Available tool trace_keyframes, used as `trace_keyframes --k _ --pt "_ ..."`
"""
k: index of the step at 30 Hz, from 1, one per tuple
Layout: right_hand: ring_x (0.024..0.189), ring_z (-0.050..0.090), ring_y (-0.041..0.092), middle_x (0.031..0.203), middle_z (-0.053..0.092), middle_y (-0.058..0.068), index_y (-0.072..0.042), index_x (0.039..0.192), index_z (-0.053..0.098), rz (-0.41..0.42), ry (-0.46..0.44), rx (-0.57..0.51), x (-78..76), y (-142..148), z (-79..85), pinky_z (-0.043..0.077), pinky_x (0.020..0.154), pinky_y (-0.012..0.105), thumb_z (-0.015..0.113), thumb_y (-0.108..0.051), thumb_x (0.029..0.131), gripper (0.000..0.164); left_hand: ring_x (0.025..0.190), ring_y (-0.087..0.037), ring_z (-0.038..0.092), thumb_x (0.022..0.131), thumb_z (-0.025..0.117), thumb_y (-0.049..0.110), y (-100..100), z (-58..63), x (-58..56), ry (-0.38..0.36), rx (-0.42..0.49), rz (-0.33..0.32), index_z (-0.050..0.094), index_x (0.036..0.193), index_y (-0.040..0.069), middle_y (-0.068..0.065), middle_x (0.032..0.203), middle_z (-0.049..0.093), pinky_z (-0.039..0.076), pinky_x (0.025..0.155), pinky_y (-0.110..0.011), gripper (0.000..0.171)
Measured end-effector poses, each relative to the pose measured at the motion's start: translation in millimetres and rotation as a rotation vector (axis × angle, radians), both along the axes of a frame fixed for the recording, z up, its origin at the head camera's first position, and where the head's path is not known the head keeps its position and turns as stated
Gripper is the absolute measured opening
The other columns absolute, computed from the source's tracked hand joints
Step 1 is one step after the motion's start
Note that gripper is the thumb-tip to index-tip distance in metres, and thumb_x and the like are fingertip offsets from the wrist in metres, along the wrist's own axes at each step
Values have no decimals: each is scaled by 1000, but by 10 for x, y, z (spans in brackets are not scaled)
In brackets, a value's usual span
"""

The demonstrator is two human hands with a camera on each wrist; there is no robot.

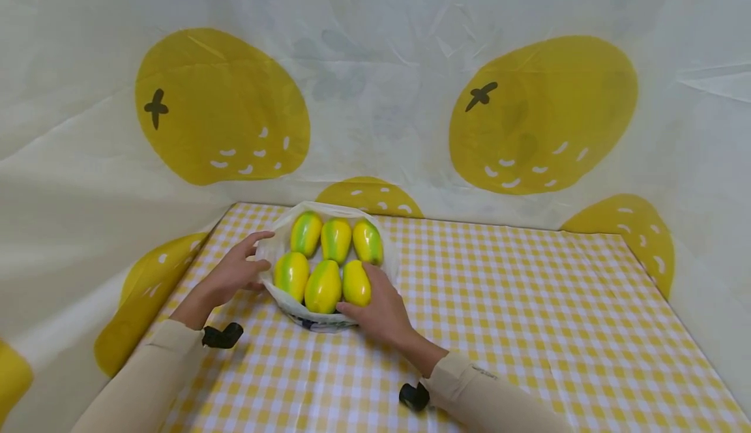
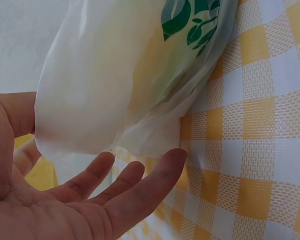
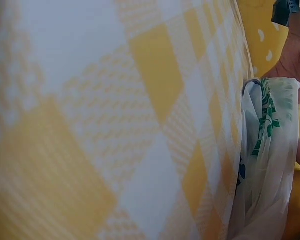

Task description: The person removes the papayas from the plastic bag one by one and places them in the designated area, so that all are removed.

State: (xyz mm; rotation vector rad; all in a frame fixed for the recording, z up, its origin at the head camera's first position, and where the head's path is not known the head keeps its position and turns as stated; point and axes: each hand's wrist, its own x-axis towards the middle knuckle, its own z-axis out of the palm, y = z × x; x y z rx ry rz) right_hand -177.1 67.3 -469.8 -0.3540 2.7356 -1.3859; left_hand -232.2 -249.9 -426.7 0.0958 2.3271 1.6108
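A white plastic bag (image 1: pixel 287 304) with rolled-down sides stands on the table, holding several glossy yellow-green mangoes (image 1: pixel 323 286) in two rows. My right hand (image 1: pixel 384 309) grips the mango (image 1: pixel 355 283) at the bag's near right, fingers over its far side and thumb at its near left. At the bag's left side is my left hand (image 1: pixel 235 270), its fingers loosely spread. The left wrist view shows its thumb (image 2: pixel 22 112) reaching behind the rim of the bag (image 2: pixel 85 110), the other fingers outside and below. In the right wrist view, the bag (image 3: pixel 270 150) hides the mangoes.
A yellow-and-white checked cloth (image 1: pixel 499 302) covers the table and extends to the right of the bag. Pale curtains (image 1: pixel 375 107) printed with large yellow fruit hang behind and at both sides. The bag stands near the table's back left.
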Motion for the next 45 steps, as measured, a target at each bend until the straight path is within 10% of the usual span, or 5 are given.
trace_keyframes --k 45 --pt "135 58 28 156 51 5 -13 155 47 -27 191 151 52 -57 61 51 108 53 76 -30 90 74 95 -29 65 106 55 13 23 3 -18 -7 -65 8 22 166 18 -36 163 21 63 76 -43 69"
